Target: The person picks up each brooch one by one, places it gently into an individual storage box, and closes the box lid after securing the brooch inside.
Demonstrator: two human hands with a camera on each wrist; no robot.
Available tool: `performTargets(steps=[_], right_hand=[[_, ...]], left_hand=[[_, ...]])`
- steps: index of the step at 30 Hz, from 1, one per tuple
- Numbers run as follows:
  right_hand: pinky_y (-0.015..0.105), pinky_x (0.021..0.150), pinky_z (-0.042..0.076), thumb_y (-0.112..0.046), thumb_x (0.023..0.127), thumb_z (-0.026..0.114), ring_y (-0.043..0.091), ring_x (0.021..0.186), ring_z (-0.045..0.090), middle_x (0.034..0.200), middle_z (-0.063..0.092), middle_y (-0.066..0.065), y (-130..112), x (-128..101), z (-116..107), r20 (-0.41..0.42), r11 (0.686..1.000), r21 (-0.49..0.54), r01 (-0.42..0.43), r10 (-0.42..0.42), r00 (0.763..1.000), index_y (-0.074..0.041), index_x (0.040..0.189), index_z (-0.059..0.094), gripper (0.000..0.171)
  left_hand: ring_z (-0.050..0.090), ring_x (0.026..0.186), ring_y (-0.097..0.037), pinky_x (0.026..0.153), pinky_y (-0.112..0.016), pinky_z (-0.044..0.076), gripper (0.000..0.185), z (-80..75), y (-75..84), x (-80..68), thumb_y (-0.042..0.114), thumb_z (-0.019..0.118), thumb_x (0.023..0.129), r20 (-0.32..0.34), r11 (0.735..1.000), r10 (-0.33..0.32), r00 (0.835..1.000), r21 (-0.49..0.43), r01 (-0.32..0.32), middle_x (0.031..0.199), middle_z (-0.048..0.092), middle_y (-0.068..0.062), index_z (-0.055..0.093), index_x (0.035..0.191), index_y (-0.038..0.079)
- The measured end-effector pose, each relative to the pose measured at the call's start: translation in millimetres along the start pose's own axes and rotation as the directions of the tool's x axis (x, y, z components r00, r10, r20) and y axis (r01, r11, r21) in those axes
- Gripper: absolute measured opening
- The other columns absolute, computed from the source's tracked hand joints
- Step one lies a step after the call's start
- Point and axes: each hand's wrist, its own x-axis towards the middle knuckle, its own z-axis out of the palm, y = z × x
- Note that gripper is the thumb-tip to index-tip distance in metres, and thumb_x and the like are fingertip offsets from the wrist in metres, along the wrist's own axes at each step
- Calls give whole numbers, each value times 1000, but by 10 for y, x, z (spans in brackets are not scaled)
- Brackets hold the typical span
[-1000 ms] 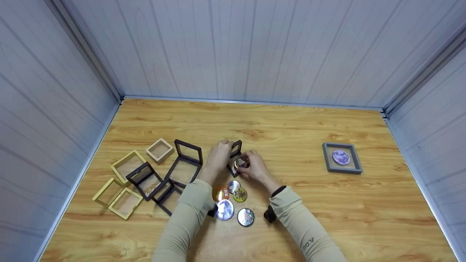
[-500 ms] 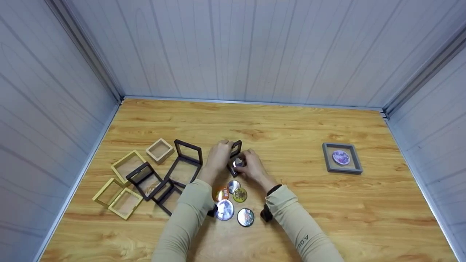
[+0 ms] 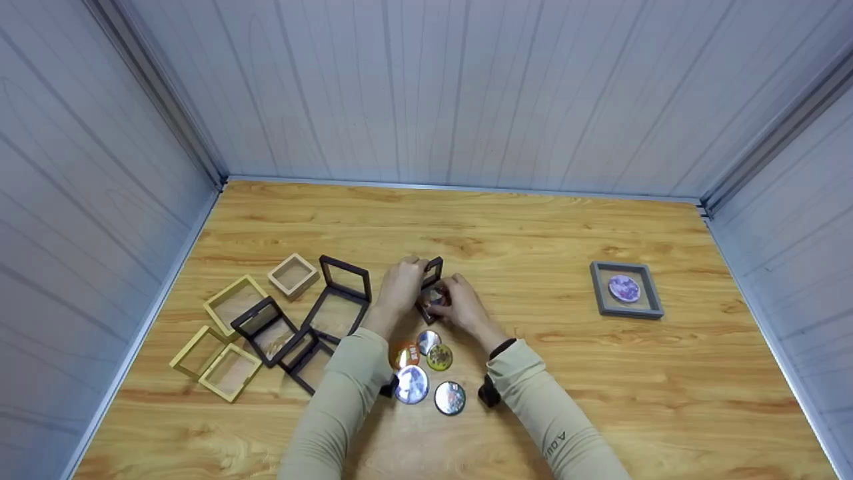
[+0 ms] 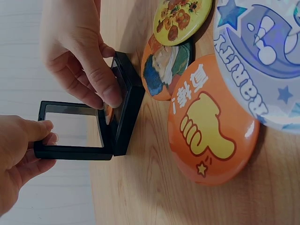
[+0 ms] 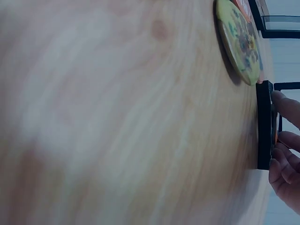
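A small black display frame (image 4: 129, 108) stands hinged apart on the wood-grain table, its base lying flat and its clear-windowed lid raised. The person's left hand (image 3: 400, 287) pinches the outer edge of that lid (image 4: 75, 154) between thumb and fingers. Over the base, the right hand (image 3: 468, 307) holds a round pin badge (image 3: 434, 297) by its edge, low inside the frame. Only an orange sliver of this badge shows in the left wrist view, the fingers hiding most of it. In the right wrist view, the right-hand fingers (image 5: 287, 145) reach over the black base (image 5: 264, 126).
Nearer the body lie several badges, among them an orange one (image 4: 211, 126), a yellow one (image 3: 439, 357) and a purple-white one (image 3: 412, 385). To the left spread several black, yellow and wooden frames, including a tall opened black frame (image 3: 363, 287). A grey frame (image 3: 630, 312) with a purple badge rests far right.
The right hand has shifted slightly left and turned the badge from tilted to flatter within the black frame's base. The left hand keeps its place on the lid.
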Motion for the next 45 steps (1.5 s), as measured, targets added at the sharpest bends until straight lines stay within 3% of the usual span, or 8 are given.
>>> performTargets(steps=[15,20,26,38,45], right_hand=[[34,73,44,-15,66,78,23,81,51,89,50,12,122,-129,-111,-11,995,89,-44,46,999,4,103,57,46],[35,71,44,-15,62,80,23,77,50,86,52,11,169,-160,-144,-9,997,56,-57,58,998,5,102,57,50],[31,61,42,-11,64,77,17,67,48,76,54,8,216,-163,-156,18,999,18,-51,51,999,4,93,62,36],[28,59,43,-3,66,74,18,64,51,69,58,7,252,-131,-193,14,999,36,-25,24,1000,1,84,66,20],[30,60,45,-4,66,74,18,64,53,70,59,6,267,-123,-195,21,998,41,-45,44,999,0,83,65,19]], left_hand=[[59,73,-28,60,-39,49,15,-10,-16,-22,2,51,82,2,1000,-7,1000,-14,7,79,58,-9,64,90,3],[59,73,-26,60,-38,49,15,-5,-12,-26,1,50,83,12,1000,-5,1000,-14,6,77,57,-8,64,89,2],[60,73,-27,59,-39,50,14,1,-3,-39,1,51,83,-11,1000,5,1000,-14,-5,77,58,-8,64,87,3],[60,73,-25,59,-37,50,10,4,48,-59,4,57,82,-3,999,22,1000,-39,-23,78,59,-8,65,88,2],[61,73,-25,62,-37,50,11,-18,106,-97,4,60,81,74,996,-3,997,-92,10,79,62,-7,66,90,4]])
